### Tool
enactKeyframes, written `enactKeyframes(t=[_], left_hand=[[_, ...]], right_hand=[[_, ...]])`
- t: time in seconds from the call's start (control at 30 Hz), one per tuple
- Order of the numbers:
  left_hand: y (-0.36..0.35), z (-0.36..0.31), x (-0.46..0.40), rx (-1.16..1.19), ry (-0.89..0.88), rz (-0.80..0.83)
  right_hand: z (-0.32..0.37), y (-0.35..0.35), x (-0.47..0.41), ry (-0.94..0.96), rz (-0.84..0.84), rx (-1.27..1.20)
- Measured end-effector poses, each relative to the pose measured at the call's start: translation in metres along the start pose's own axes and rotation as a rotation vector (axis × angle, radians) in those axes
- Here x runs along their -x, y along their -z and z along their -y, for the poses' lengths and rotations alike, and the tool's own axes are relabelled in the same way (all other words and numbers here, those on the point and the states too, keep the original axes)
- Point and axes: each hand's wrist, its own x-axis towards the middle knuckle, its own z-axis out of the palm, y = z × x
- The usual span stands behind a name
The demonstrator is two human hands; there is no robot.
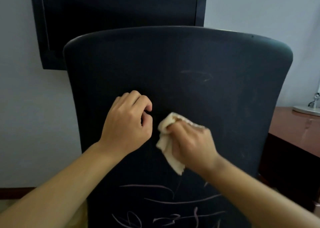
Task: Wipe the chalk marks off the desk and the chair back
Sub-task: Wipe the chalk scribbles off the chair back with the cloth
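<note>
We press our curled, empty left hand [129, 120] against the chair back [178, 82] to steady it while our right hand [192, 141] grips the cloth [166, 141], chalk marks [171, 208] remaining at six o'clock.

The chair back [190, 58] stands before my hands; chalk marks [173, 201] lie below them, the desk [294, 130] right of my right hand [192, 141].
</note>
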Motion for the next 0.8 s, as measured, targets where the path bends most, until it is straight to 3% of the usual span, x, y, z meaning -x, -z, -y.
enactKeyframes(t=[0.1,0.17,0.33,0.5,0.57,0.7,0.8], left_hand=[[0.002,0.004,-0.002,0.019,0.044,0.045],[0.001,0.006,-0.004,0.048,0.064,0.047],[-0.001,0.016,0.0,0.119,0.156,0.029],[0.002,0.019,0.002,0.113,0.171,0.081],[0.005,0.022,0.003,0.12,0.173,0.105],[0.005,0.028,0.008,0.138,0.165,0.082],[0.001,0.03,0.011,0.148,0.197,0.032]], right_hand=[[-0.007,0.019,-0.075,-0.184,-0.236,0.01],[-0.008,0.026,-0.115,-0.192,-0.326,0.012],[0.014,-0.005,-0.058,-0.014,-0.153,-0.005],[0.028,-0.026,0.007,0.026,0.08,0.025],[0.028,-0.017,-0.013,0.037,0.075,0.032],[0.017,0.017,-0.108,-0.114,-0.132,0.087],[0.018,0.018,-0.137,-0.095,-0.187,0.095]])
